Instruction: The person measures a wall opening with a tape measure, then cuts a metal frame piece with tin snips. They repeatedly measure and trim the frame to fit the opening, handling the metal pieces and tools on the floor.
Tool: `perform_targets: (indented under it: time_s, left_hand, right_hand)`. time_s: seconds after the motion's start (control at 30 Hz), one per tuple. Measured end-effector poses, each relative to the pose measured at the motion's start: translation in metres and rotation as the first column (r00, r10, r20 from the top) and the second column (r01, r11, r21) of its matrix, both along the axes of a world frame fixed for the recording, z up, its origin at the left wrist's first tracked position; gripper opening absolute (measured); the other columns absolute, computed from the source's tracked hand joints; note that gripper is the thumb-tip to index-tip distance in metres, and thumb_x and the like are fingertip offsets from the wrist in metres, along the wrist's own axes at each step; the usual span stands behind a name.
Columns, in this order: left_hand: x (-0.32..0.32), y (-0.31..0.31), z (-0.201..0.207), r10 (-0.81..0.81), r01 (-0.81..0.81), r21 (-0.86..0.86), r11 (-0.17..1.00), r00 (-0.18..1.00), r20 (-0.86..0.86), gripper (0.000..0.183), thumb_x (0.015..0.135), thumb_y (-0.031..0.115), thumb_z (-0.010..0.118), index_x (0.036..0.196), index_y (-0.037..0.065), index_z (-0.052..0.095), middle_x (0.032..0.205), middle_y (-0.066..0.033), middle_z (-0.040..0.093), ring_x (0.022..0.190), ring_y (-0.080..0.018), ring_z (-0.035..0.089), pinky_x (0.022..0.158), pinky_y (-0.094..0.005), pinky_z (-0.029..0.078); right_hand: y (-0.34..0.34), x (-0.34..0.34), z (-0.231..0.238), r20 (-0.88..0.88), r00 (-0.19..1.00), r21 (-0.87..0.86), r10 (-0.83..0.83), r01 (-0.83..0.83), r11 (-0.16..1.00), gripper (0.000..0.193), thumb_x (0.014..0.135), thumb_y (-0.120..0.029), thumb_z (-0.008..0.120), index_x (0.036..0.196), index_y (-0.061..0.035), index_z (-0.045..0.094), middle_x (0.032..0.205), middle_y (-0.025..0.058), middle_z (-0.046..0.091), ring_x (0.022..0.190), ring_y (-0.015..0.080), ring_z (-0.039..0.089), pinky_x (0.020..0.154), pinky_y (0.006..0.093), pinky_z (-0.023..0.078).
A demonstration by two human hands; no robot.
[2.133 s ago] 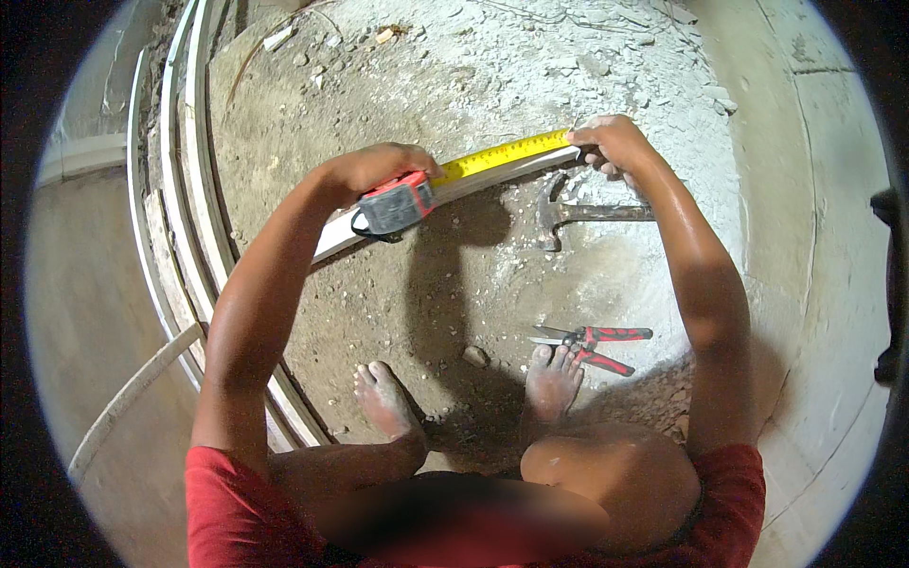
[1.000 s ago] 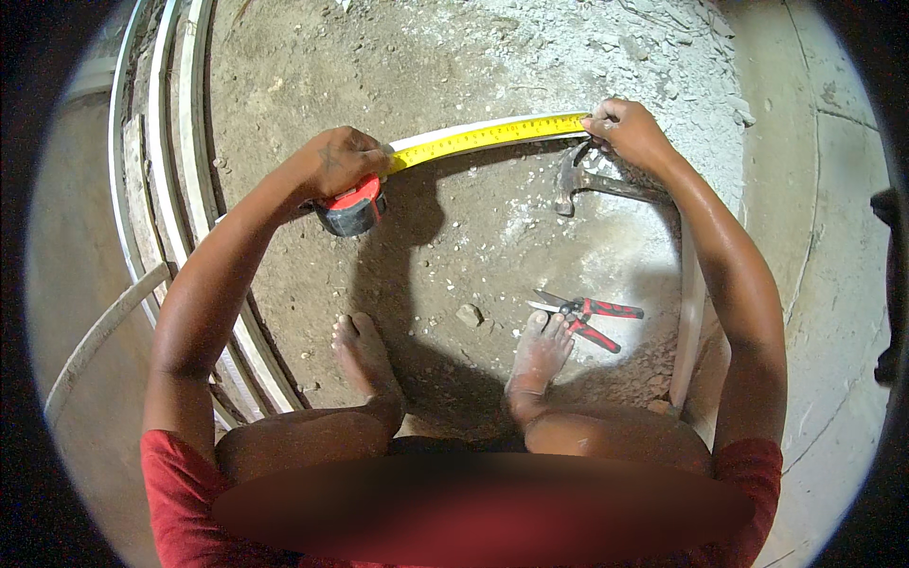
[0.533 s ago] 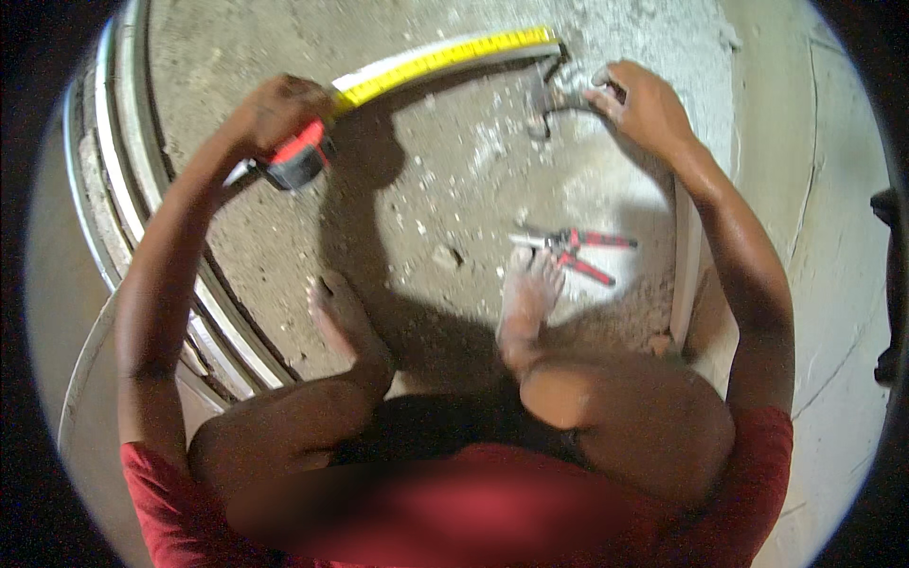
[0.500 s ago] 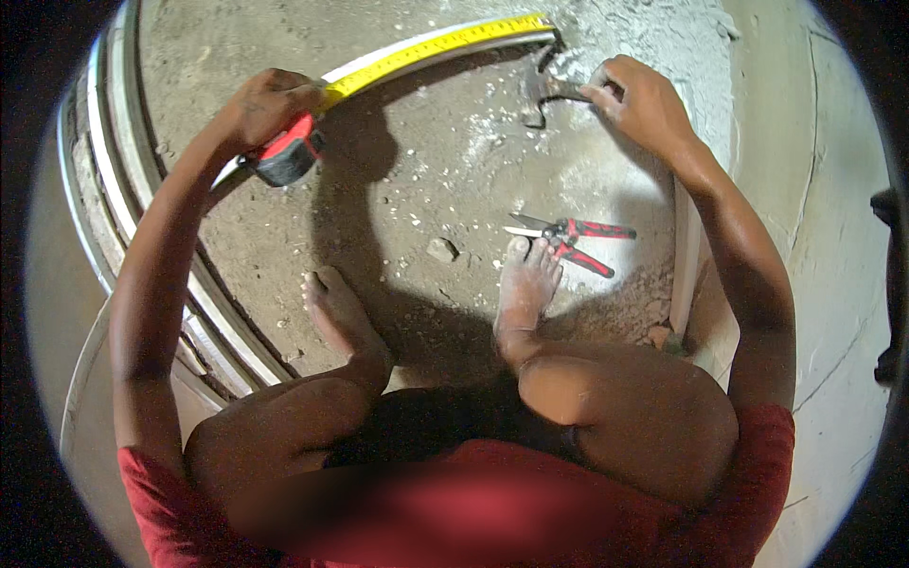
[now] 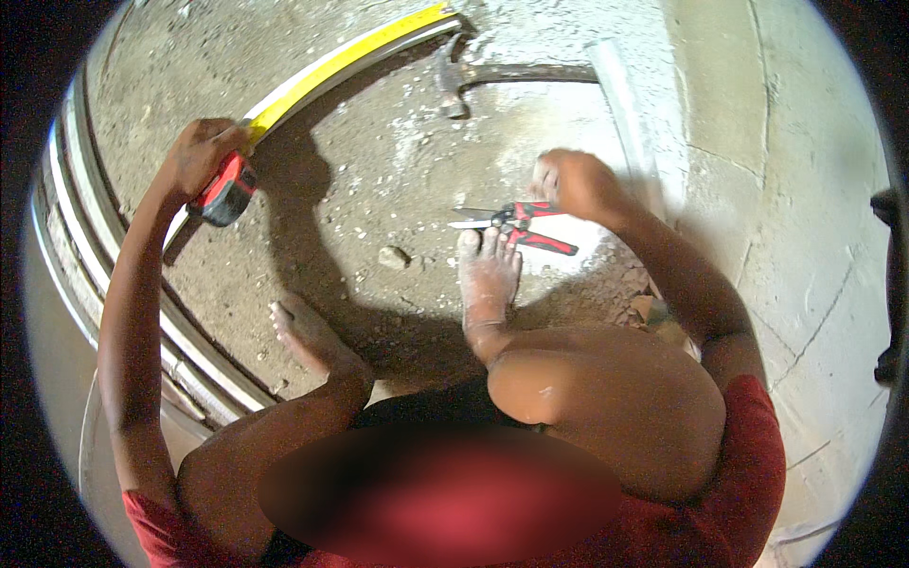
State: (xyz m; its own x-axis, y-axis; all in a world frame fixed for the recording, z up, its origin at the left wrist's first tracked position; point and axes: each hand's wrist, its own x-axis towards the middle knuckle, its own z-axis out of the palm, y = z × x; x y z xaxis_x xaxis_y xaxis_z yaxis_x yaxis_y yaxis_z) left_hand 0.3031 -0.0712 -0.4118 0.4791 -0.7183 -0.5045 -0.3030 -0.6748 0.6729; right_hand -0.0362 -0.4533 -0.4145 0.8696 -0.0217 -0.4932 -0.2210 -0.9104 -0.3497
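My left hand (image 5: pixel 202 159) is closed round a red and black tape measure (image 5: pixel 227 194). Its yellow blade (image 5: pixel 346 68) runs out along a pale metal strip (image 5: pixel 402 45) on the ground, toward the far middle. My right hand (image 5: pixel 576 183), smeared by motion, is over the handle end of red-handled snips (image 5: pixel 516 227); whether its curled fingers touch them cannot be made out. The snips lie with blades parted, beside my right foot. Beyond my right hand, a claw hammer (image 5: pixel 530 73) lies on the dusty ground, its head toward the blade's far end.
Several long metal profiles (image 5: pixel 142 284) lie along the left side. A pale strip (image 5: pixel 625 114) lies right of the hammer, beside a cracked concrete surface (image 5: pixel 739 189). Small stones (image 5: pixel 393 257) lie between my feet, and rubble (image 5: pixel 630 293) is near my right knee.
My right hand has let go of the hammer, which now lies on the ground, and has come nearer, to the snips. My left hand still grips the tape measure. The whole view has shifted.
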Motion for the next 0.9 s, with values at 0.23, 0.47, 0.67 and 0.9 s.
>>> perform_targets:
  time_s: [0.23,0.47,0.67,0.9]
  left_hand:
    - [0.002,-0.002,0.0,0.122,-0.109,0.183,0.977,0.991,-0.062,0.039,0.092,0.032,0.051,0.078,-0.001,0.064,0.065,-0.0068,0.06,0.058,-0.0136,0.054,0.058,-0.0319,0.044]
    - [0.004,0.002,-0.003,0.131,-0.115,0.139,0.984,0.984,-0.116,0.036,0.091,0.031,0.051,0.078,0.0,0.063,0.063,-0.0049,0.057,0.056,-0.0121,0.051,0.055,-0.0315,0.042]
    - [0.002,-0.004,0.004,0.066,-0.061,0.216,0.974,0.998,-0.017,0.034,0.094,0.03,0.051,0.082,0.001,0.064,0.064,-0.0009,0.058,0.056,-0.009,0.049,0.052,-0.0281,0.04]
    - [-0.002,-0.008,0.011,0.147,-0.127,0.206,0.97,0.986,-0.082,0.034,0.089,0.031,0.053,0.08,0.001,0.065,0.064,-0.0031,0.057,0.056,-0.0116,0.05,0.054,-0.0302,0.04]
  right_hand:
    - [-0.06,-0.026,0.014,0.158,0.963,-0.47,-0.22,0.269,0.841,0.02,0.078,-0.02,0.066,0.083,-0.0012,0.064,0.073,0.0192,0.065,0.069,0.036,0.064,0.066,0.0456,0.053]
    - [-0.036,-0.043,-0.01,0.191,0.951,-0.488,-0.242,0.306,0.817,0.013,0.078,-0.016,0.063,0.078,-0.0027,0.062,0.071,0.0187,0.065,0.069,0.036,0.066,0.063,0.0445,0.053]
    - [-0.046,-0.045,-0.005,0.291,0.927,-0.358,-0.239,0.337,0.871,0.017,0.079,-0.018,0.065,0.089,-0.0041,0.067,0.073,0.0194,0.065,0.07,0.036,0.066,0.065,0.0439,0.053]
    - [-0.046,-0.051,-0.009,0.233,0.907,-0.451,-0.35,0.42,0.788,0.028,0.082,-0.023,0.065,0.104,-0.0065,0.066,0.076,0.0193,0.067,0.074,0.0373,0.067,0.068,0.0457,0.053]
